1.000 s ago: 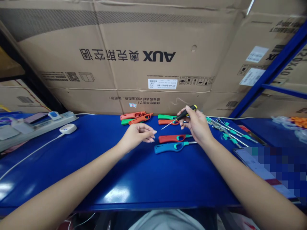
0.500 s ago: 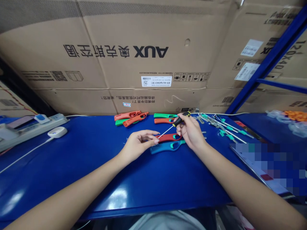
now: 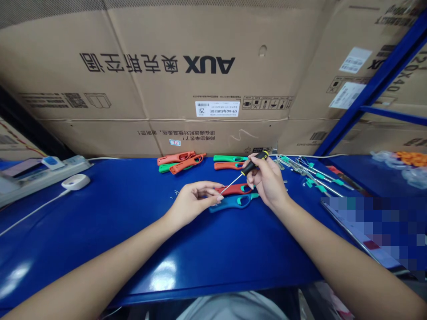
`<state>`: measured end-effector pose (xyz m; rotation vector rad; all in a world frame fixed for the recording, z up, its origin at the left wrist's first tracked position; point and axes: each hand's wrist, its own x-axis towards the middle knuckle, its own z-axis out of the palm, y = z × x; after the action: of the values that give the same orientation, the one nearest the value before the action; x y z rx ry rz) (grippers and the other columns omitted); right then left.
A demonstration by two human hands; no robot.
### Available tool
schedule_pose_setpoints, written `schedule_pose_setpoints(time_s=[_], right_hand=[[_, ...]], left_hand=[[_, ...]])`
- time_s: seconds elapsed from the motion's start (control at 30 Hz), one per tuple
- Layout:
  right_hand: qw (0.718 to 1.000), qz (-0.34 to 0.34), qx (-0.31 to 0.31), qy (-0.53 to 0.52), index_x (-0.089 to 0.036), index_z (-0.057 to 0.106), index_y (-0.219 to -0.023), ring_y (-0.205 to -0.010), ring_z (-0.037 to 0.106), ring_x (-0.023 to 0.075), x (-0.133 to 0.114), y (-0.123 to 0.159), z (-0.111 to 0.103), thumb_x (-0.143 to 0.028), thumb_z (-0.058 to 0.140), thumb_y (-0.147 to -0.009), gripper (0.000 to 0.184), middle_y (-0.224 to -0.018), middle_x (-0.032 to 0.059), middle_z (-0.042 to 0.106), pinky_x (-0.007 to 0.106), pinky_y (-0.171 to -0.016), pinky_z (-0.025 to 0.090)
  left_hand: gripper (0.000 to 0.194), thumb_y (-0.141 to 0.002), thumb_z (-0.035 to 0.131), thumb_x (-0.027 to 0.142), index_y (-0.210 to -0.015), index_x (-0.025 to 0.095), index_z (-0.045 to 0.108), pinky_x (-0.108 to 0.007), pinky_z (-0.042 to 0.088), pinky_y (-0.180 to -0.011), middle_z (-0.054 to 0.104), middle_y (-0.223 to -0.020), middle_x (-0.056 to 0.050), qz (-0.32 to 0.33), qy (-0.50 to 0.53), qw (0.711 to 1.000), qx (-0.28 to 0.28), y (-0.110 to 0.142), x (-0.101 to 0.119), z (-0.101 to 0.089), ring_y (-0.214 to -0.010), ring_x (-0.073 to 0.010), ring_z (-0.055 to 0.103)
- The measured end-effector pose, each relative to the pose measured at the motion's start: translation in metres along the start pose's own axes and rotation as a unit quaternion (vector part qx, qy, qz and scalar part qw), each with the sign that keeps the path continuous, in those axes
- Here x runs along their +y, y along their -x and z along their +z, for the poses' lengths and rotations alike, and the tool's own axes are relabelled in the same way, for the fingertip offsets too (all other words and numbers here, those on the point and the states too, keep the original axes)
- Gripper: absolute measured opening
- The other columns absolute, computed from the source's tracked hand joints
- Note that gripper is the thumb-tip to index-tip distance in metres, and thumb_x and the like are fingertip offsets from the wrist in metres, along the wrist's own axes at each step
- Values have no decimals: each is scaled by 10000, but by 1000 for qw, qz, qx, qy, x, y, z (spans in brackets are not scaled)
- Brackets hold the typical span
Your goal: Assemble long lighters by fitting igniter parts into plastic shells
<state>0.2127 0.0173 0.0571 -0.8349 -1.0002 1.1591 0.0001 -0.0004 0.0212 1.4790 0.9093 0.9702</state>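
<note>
My right hand (image 3: 267,182) is closed round the black and yellow handle of a screwdriver (image 3: 253,164), whose thin shaft slants down to the left. At its tip, the thumb and fingers of my left hand (image 3: 196,198) are pinched together; anything small between them is hidden. Just beyond these fingertips lie a red lighter body (image 3: 233,190) and a blue lighter body (image 3: 230,202), both with a teal trigger. The left fingers cover part of their left ends. Behind my right hand are a green lighter body (image 3: 230,158) and an orange lighter body (image 3: 228,166).
Orange and green lighter bodies (image 3: 182,162) are piled at the back left. Small screws (image 3: 174,194) lie left of my left hand. Metal rods with teal parts (image 3: 313,173) are heaped at the right. A power strip (image 3: 75,165) stands at the left, a tablet-like device (image 3: 350,231) at the right.
The view has shifted slightly. Both hands keep their hold, with the screwdriver's tip still at the left fingertips. More of the small screws shows beside my left hand.
</note>
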Motion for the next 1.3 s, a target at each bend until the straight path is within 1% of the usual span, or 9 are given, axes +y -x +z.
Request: schedule_pose_setpoints(time_s=[0.3,0.5,0.63,0.73,0.83,0.93,1.0,1.1,1.3], right_hand=[[1000,-11,-12,4,-225,531,-918,-409,475,76,-1,3,2,-349,662,-756,243,-747,-31,654,215,-335,365],[995,-33,-89,28,-221,543,-1043,-434,516,91,-7,7,1,-350,635,-805,286,-778,-19,665,227,-368,400],[982,-94,-146,70,-258,432,-1181,-452,531,87,-7,11,2,-417,688,-838,456,-821,-26,673,225,-396,452],[971,-142,-169,87,-288,363,-1205,-447,513,75,-7,12,3,-429,686,-879,480,-843,-31,661,213,-390,453],[968,-180,-140,106,-305,371,-1186,-450,496,74,-8,7,2,-422,668,-909,423,-830,-32,634,210,-380,439],[961,-217,-94,143,-316,398,-1215,-477,507,95,-7,-1,-3,-419,676,-907,427,-819,-16,601,233,-389,446],[954,-236,-78,167,-323,399,-1264,-516,542,121,-4,-6,-5,-427,669,-910,457,-826,3,595,256,-406,466],[942,-255,-81,202,-322,376,-1336,-603,606,168,2,-10,-6,-438,621,-937,483,-847,34,606,296,-453,515],[913,-283,-96,276,-311,377,-1394,-767,659,200,11,-4,0,-414,546,-978,461,-1030,84,627,335,-582,591]], left_hand=[[419,-705,856,341,-1073,173,746,-280,593,-661,775,-798,-42,-7,9,1000,2,0,2,1,-671,-163,702],[380,-704,852,331,-1033,169,754,-248,569,-614,773,-816,-46,-4,-8,1000,-1,2,1,1,-648,-144,686],[374,-737,825,357,-1045,158,752,-274,582,-631,774,-837,-59,8,-50,999,-13,4,1,2,-660,-156,695],[385,-768,800,381,-1079,161,745,-307,602,-706,778,-902,-74,41,-95,994,-19,3,0,1,-800,-203,729],[368,-793,778,354,-1122,196,733,-379,581,-901,757,-1101,-82,124,-185,975,-21,-2,-1,-2,-1025,-245,706],[352,-838,713,308,-1176,208,705,-443,500,-1043,719,-1208,-88,202,-310,929,-8,-9,-7,-8,-1148,-264,653],[394,-875,657,313,-1250,193,660,-453,491,-1052,693,-1266,-106,194,-351,916,-10,-12,-12,-11,-1185,-271,636],[449,-883,648,329,-1307,185,615,-442,488,-1052,673,-1308,-108,177,-374,910,-28,-14,-18,-9,-1206,-273,626],[368,-876,690,362,-1187,168,660,-411,515,-977,723,-1168,-104,199,-388,900,0,-15,-21,4,-1082,-265,661]])
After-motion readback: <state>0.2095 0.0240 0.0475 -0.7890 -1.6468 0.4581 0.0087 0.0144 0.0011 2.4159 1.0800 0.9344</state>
